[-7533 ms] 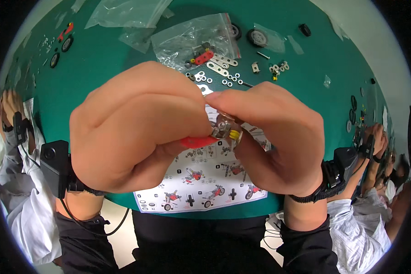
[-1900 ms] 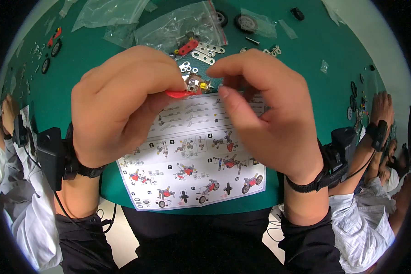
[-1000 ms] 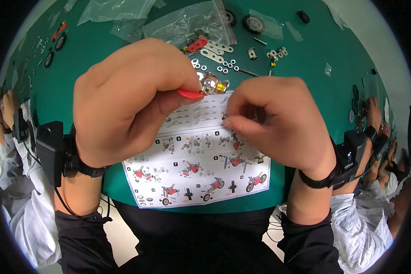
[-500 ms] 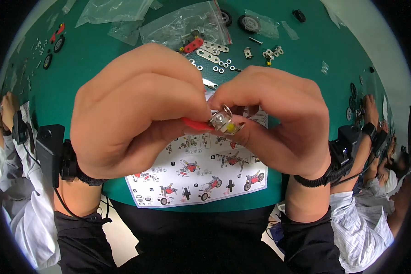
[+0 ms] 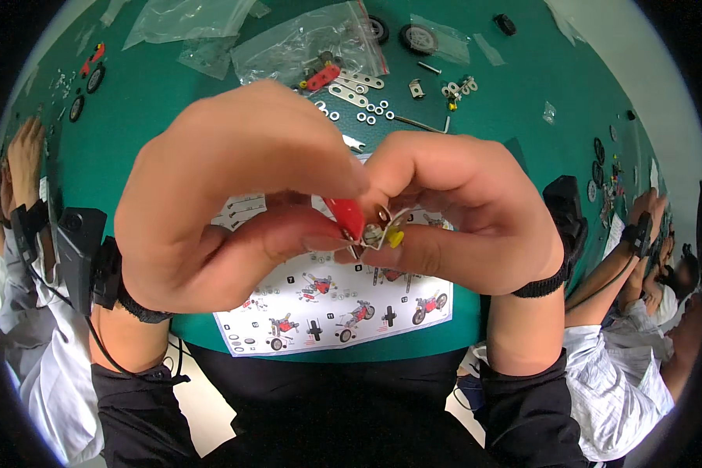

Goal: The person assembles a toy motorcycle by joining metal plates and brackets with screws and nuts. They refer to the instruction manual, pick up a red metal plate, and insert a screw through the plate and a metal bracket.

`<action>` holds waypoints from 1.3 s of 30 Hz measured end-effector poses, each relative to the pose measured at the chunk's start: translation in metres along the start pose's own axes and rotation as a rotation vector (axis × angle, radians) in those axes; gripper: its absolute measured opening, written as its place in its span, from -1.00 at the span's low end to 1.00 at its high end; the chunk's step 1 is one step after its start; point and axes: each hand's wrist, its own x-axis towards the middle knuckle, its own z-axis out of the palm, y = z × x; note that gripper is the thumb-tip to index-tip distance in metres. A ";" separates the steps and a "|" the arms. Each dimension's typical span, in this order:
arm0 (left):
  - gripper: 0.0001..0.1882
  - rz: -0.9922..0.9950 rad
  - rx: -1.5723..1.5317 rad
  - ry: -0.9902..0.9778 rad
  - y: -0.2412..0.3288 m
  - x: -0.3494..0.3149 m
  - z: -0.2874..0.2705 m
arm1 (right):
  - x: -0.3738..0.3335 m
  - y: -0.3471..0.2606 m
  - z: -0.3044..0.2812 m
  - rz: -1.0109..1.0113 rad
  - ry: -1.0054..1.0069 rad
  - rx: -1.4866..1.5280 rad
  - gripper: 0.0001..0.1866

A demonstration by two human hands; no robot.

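Both hands meet over an instruction sheet and pinch one small assembly between them. At its left side, my left hand is closed on a red piece. Fingers of my right hand are closed around the other side, a bent silver metal bracket with a yellow round part on it. A bolt or nut shows inside the bracket, and how the red piece joins it is partly hidden by the fingertips.
Beyond my hands lie several nuts, silver perforated strips, a hex key, an open-ended wrench, a small bracket and a wheel. A clear bag covers the far middle. Other people's hands rest at both sides.
The red piece and bracket have tilted, with the red piece now standing more upright. My right hand has shifted slightly down, uncovering the hex key behind it.
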 end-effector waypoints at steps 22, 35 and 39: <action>-0.77 0.025 0.131 -0.096 0.007 -0.006 -0.007 | 0.008 -0.008 0.012 0.230 0.148 0.202 -0.84; -0.76 0.065 0.619 -0.324 -0.011 -0.008 -0.011 | 0.010 0.001 0.005 0.109 0.366 0.205 -0.80; -0.74 0.094 0.765 -0.414 -0.013 -0.010 -0.007 | 0.009 0.000 0.005 0.113 0.356 0.169 -0.80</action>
